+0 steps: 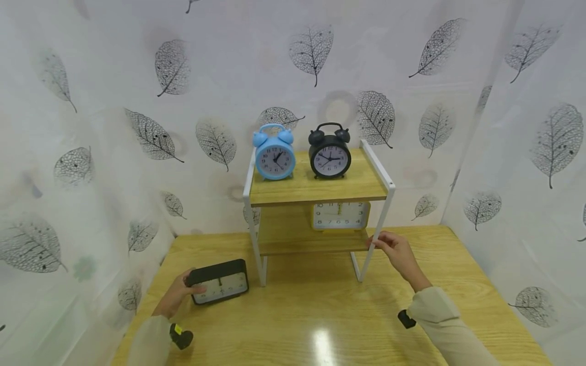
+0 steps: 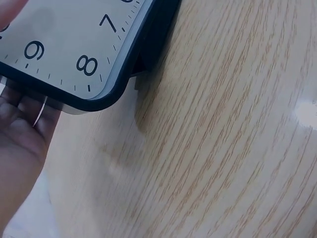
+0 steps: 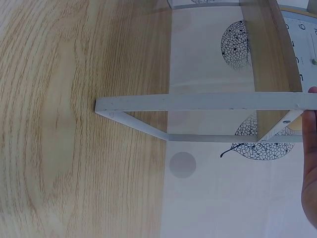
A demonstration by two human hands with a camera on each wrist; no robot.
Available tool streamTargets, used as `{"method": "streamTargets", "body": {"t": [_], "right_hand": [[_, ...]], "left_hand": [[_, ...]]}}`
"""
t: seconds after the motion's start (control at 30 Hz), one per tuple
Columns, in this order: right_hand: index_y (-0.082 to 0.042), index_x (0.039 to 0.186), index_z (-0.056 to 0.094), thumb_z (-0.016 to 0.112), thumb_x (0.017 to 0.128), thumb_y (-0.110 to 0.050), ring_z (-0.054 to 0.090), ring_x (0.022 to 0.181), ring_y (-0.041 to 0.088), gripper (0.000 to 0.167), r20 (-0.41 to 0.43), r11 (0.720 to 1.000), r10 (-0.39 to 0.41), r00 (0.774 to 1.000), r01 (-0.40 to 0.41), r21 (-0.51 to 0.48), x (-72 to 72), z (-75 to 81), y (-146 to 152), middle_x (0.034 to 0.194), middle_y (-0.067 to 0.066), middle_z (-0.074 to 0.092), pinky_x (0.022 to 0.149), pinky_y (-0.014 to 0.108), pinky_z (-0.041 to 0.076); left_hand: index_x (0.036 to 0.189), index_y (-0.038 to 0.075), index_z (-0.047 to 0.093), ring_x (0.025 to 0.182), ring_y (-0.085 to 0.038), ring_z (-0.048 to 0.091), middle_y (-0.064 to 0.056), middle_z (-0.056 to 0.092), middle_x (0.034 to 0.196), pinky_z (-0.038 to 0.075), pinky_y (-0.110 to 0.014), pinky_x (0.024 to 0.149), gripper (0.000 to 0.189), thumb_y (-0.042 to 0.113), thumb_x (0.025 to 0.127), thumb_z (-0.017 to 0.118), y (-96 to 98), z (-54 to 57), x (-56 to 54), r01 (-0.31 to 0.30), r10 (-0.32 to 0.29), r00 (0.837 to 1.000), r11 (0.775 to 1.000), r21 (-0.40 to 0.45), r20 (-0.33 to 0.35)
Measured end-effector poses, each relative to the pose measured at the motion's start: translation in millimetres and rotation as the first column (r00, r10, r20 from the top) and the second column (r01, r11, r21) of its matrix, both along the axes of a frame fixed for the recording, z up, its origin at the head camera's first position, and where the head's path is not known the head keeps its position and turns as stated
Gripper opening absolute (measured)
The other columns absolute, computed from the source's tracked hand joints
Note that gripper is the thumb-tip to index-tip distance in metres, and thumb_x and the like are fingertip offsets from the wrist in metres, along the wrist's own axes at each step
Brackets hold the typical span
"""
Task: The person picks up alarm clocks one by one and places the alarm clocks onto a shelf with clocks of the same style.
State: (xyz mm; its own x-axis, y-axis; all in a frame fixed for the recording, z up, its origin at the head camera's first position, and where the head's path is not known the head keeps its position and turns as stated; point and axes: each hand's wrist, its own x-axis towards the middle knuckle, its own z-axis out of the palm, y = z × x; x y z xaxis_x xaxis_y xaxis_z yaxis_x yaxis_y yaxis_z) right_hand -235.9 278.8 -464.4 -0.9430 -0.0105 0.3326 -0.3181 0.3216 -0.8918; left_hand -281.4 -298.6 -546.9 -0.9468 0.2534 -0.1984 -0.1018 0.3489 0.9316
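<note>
My left hand (image 1: 173,296) grips a black rectangular clock (image 1: 218,282) by its left end, thumb across the white dial and fingers behind. In the left wrist view the clock's lower edge (image 2: 113,94) is close over the wood surface. At the right, my right hand (image 1: 404,258) pinches the white metal side frame (image 3: 208,101) of a small two-tier shelf (image 1: 316,193), level with the lower board. A light blue twin-bell clock (image 1: 275,161) and a black twin-bell clock (image 1: 330,160) stand upright on top. Below, a yellow-rimmed clock (image 1: 341,217) is partly hidden by the upper board.
The shelf stands towards the back of a wooden table (image 1: 297,315). A leaf-patterned curtain (image 1: 293,76) hangs behind and along both sides. Black wrist devices show beside the left sleeve (image 1: 148,341) and right sleeve (image 1: 441,317).
</note>
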Motion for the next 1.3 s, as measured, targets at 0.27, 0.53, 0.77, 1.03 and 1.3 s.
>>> {"method": "streamTargets", "body": {"t": [0.27,0.53,0.77,1.03,1.3], "right_hand": [[0.011,0.096,0.064,0.056,0.094,-0.008,0.065,0.081,-0.001,0.021,-0.007,1.000,0.004,1.000,-0.004,-0.013,-0.9,-0.7,1,0.089,0.014,0.071,0.076,0.021,0.054],[0.009,0.095,0.065,0.056,0.093,-0.008,0.065,0.080,-0.001,0.020,-0.004,1.000,0.002,1.000,-0.002,-0.003,-1.3,-2.6,0,0.090,0.019,0.070,0.076,0.016,0.053],[0.009,0.096,0.065,0.055,0.094,-0.009,0.065,0.081,-0.001,0.021,0.000,1.000,0.014,1.000,-0.014,-0.001,-0.1,-1.9,0,0.092,0.024,0.068,0.077,0.015,0.052],[0.009,0.097,0.064,0.055,0.094,-0.008,0.065,0.081,-0.001,0.020,-0.007,1.000,0.021,1.000,-0.021,-0.005,0.2,-1.8,1,0.091,0.024,0.068,0.076,0.017,0.053],[0.009,0.097,0.065,0.055,0.094,-0.010,0.065,0.082,-0.002,0.021,0.005,1.000,0.010,1.000,-0.010,0.004,-0.9,-2.1,2,0.093,0.025,0.068,0.076,0.016,0.052]], "left_hand": [[0.147,-0.006,0.008,0.141,-0.047,0.006,-0.031,0.005,0.153,0.010,-0.064,0.111,0.090,0.015,0.084,0.068,3.4,4.6,0.4,0.004,-0.004,1.000,1.000,0.006,0.026],[0.133,-0.002,0.045,0.109,0.004,0.050,0.007,0.055,0.124,0.031,-0.050,0.106,0.059,0.016,0.082,0.071,4.2,-3.9,0.5,-0.117,0.117,0.991,0.993,0.013,-0.060],[0.139,-0.001,0.039,0.096,0.016,0.045,0.004,0.054,0.125,0.033,-0.046,0.106,0.066,0.019,0.084,0.069,2.4,-5.0,4.9,-0.179,0.179,0.983,0.984,0.001,-0.039],[0.144,-0.002,0.029,0.096,0.020,0.037,-0.025,0.031,0.147,0.026,-0.056,0.110,0.072,0.020,0.087,0.066,0.7,3.1,12.5,-0.156,0.156,0.987,0.988,0.002,-0.027],[0.143,0.002,0.034,0.103,0.021,0.035,0.020,0.043,0.124,0.032,-0.035,0.105,0.066,0.021,0.088,0.065,-2.4,10.4,10.0,-0.162,0.160,0.983,0.987,-0.017,-0.085]]}}
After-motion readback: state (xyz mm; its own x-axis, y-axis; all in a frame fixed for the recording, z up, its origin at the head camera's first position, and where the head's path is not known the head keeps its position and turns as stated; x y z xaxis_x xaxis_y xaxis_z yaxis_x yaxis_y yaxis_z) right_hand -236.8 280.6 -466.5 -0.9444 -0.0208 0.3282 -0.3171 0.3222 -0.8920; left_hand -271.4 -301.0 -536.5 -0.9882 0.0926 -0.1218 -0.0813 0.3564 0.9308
